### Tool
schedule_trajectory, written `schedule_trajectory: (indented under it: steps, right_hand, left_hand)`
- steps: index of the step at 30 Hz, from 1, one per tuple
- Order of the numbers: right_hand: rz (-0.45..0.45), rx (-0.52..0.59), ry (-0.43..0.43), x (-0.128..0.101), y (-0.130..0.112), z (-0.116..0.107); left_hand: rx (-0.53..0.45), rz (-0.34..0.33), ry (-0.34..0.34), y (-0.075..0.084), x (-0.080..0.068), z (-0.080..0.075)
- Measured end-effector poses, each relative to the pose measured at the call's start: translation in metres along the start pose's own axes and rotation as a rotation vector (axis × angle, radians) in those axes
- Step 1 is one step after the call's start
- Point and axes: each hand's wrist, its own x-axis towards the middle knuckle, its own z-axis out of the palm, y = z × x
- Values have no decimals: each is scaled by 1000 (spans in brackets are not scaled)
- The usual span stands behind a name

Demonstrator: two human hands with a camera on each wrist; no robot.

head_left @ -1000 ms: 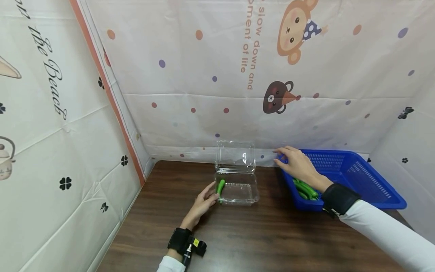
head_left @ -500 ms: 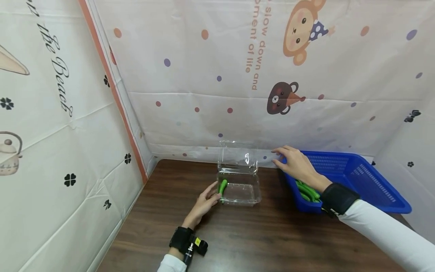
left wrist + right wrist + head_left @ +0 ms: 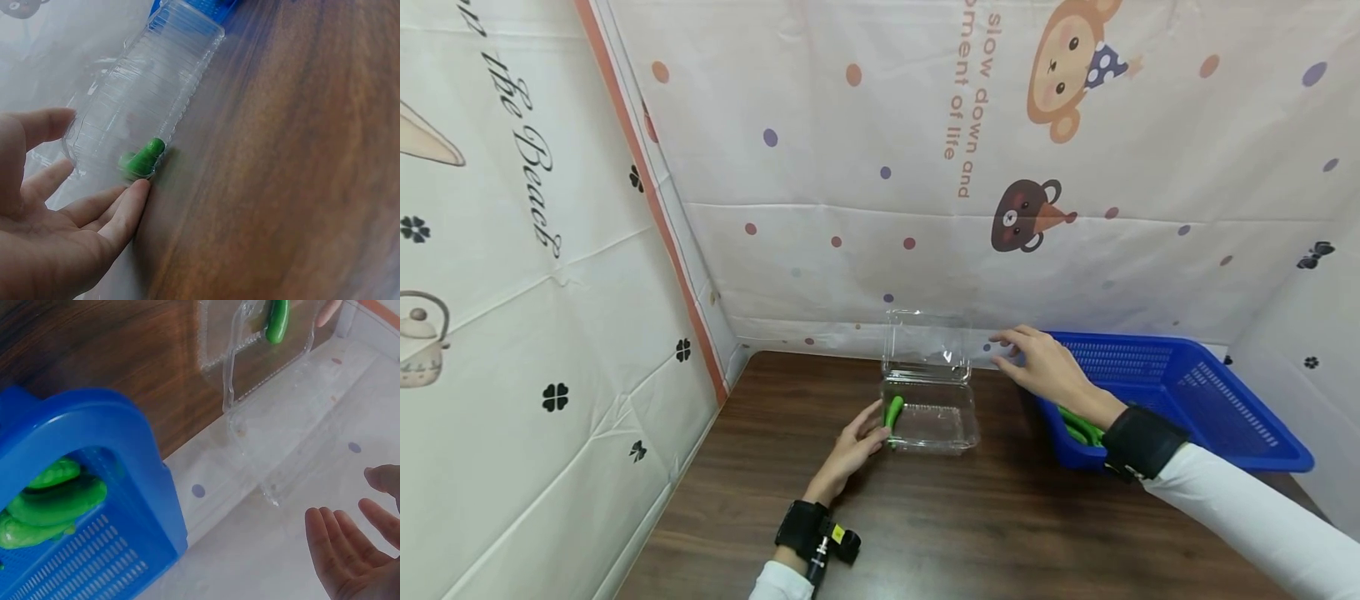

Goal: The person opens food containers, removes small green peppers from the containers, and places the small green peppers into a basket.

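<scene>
Several green peppers [image 3: 1081, 425] in blue basket [image 3: 1187, 392], beside clear box [image 3: 931, 414].

My left hand [image 3: 850, 450] rests with straight fingers against the left wall of the clear plastic box [image 3: 931, 417], which stands on the table with its hinged lid [image 3: 925, 344] tipped up and open at the back. One green pepper [image 3: 892, 411] lies inside the box along that left wall, just beside my fingertips. My right hand [image 3: 1045, 367] hovers flat with loose fingers just right of the lid, above the near corner of the blue basket [image 3: 1195, 392], where more green peppers [image 3: 1078, 425] lie heaped to the right of the box.
</scene>
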Motion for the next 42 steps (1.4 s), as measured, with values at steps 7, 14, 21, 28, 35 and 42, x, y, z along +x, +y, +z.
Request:
schedule_trajectory:
  steps: [7, 14, 21, 28, 35, 42]
  right_hand:
    - [-16, 5, 8, 2, -4, 4]
    - [-16, 38, -19, 4, -6, 12]
    - [-28, 38, -10, 7, -7, 20]
    - [3, 48, -32, 8, -8, 26]
    - [-8, 53, -33, 6, -7, 32]
    - [-8, 54, -36, 7, -7, 36]
  left_hand:
    - [-9, -8, 2, -1, 3, -1]
    - [6, -2, 2, -1, 1, 0]
    - [-6, -5, 12, -3, 1, 0]
    - [-9, -12, 12, -3, 4, -1]
    - [-4, -10, 16, -3, 3, 0]
    - [-6, -1, 16, -2, 2, -2]
